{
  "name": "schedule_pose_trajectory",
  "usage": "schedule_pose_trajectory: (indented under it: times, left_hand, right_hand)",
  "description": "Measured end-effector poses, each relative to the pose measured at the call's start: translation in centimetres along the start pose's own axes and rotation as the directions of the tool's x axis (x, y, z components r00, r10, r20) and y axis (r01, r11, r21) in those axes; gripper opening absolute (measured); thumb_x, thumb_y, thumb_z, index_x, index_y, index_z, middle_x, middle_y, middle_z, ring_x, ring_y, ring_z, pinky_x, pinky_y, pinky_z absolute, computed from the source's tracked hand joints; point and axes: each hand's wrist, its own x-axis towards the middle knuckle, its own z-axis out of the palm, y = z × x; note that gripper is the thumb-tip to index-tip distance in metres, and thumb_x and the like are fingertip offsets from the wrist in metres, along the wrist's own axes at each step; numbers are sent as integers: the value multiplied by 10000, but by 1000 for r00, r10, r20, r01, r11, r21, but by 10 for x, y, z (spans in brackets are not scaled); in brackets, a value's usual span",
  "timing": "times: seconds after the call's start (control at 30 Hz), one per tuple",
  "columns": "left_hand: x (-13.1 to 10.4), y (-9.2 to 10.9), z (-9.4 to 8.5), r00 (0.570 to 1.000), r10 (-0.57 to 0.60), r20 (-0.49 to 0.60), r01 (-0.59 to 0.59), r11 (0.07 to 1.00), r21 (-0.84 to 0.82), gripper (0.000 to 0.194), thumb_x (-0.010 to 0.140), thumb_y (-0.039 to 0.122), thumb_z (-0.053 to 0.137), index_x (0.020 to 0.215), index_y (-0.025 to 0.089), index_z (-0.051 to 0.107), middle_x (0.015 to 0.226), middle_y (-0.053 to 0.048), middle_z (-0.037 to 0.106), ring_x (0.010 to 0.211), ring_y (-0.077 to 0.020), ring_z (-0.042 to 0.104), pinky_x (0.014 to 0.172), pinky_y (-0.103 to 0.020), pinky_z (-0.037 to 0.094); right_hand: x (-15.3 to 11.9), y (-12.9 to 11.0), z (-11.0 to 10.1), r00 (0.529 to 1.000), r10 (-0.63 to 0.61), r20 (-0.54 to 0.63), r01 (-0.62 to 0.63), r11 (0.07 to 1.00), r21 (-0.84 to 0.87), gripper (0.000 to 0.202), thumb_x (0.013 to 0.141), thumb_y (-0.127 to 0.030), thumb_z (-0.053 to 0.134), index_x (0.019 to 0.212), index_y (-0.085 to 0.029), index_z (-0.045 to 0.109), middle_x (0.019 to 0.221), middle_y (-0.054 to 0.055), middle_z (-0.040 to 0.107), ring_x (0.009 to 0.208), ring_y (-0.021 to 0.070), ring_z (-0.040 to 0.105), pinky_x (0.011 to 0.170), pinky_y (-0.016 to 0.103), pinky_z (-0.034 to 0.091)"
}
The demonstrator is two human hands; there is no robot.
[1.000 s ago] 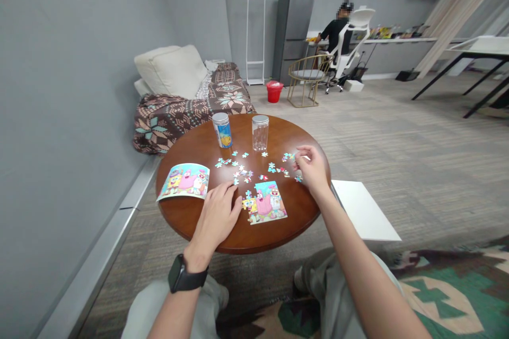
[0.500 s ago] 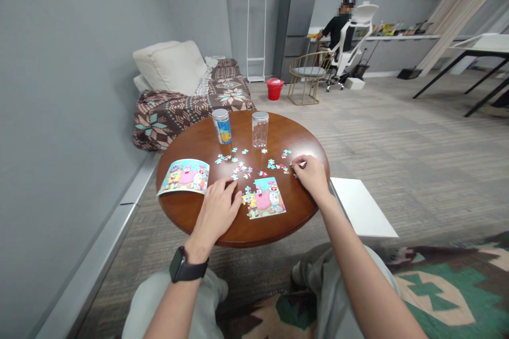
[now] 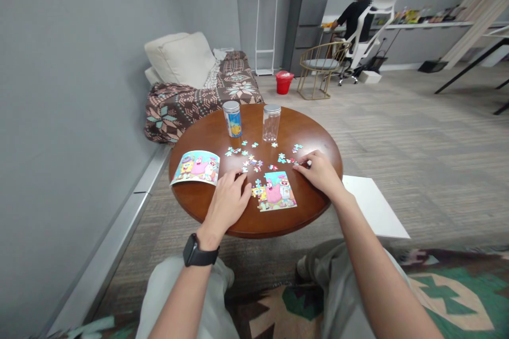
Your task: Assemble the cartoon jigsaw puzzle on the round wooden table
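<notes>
A partly assembled cartoon puzzle (image 3: pixel 278 190) lies near the front of the round wooden table (image 3: pixel 238 225). Several loose pieces (image 3: pixel 253 161) are scattered behind it. My left hand (image 3: pixel 228 198) rests on the table left of the puzzle, fingers apart, its fingertips near the loose pieces. To the right of the puzzle, my right hand (image 3: pixel 319 172) has its thumb and fingertips close around something at the right-hand pieces; what it holds, if anything, is too small to tell. A picture sheet (image 3: pixel 196 168) of the same characters lies at the left.
Two lidded jars, one with a blue label (image 3: pixel 233 121) and one clear (image 3: pixel 271 124), stand at the table's back. A white board (image 3: pixel 376 206) is right of the table. Beyond are a covered couch (image 3: pixel 234 82), a red bucket (image 3: pixel 283 83) and a seated person (image 3: pixel 356 18).
The whole view has shifted, so the table sits further right and slightly higher. My right hand has drawn its fingertips a little toward the puzzle; my left hand stays beside it.
</notes>
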Motion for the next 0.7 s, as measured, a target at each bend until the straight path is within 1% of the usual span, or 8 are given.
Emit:
schedule_pose_trajectory:
  times: [0.17,0.27,0.4,0.53,0.6,0.7]
  left_hand:
    - [0,0,-1,1000,0,-3,0,1000,-26,293,955,260,435,1137,154,638,1222,-119,596,1142,-265,566,1042,-449,451]
    - [0,0,-1,1000,-9,-2,9,999,-40,293,948,256,446,1141,144,637,1215,-124,597,1137,-267,566,1038,-454,454]
    - [0,1,-2,1000,-7,-8,7,998,-55,292,947,253,445,1140,151,641,1218,-124,597,1129,-268,569,1035,-467,455]
    - [0,0,-1,1000,-3,-1,3,998,-67,296,956,263,434,1137,151,639,1212,-126,596,1129,-268,567,1040,-472,448]
    - [0,-1,-1,1000,-1,-5,0,997,-75,285,954,259,438,1132,163,638,1209,-118,596,1131,-264,563,1042,-468,444]
    - [0,-1,0,1000,-2,4,3,996,-90,279,951,252,443,1135,155,628,1213,-123,591,1133,-265,557,1034,-465,447]
  right_hand:
    - [1,-5,0,1000,-13,20,13,1000,-10,64,779,-223,650,744,-175,672,859,76,651,841,223,620,849,360,483]
    - [1,-8,-2,1000,-19,11,19,1000,-18,44,781,-188,608,774,-179,651,845,73,672,836,222,624,808,345,481]
    - [0,-11,-5,1000,7,6,-7,1000,-7,136,767,-144,569,871,-185,648,837,56,694,780,203,636,737,318,476]
    - [1,-9,-7,998,46,33,-46,999,14,222,721,-109,571,899,-188,677,804,44,700,736,189,641,694,290,471]
    - [2,-8,-6,997,53,56,-55,998,26,225,701,-103,580,874,-188,697,774,40,699,716,185,638,683,283,471]
    - [2,-6,-6,996,55,71,-57,998,17,161,700,-116,595,794,-184,706,747,47,690,687,185,626,671,287,472]
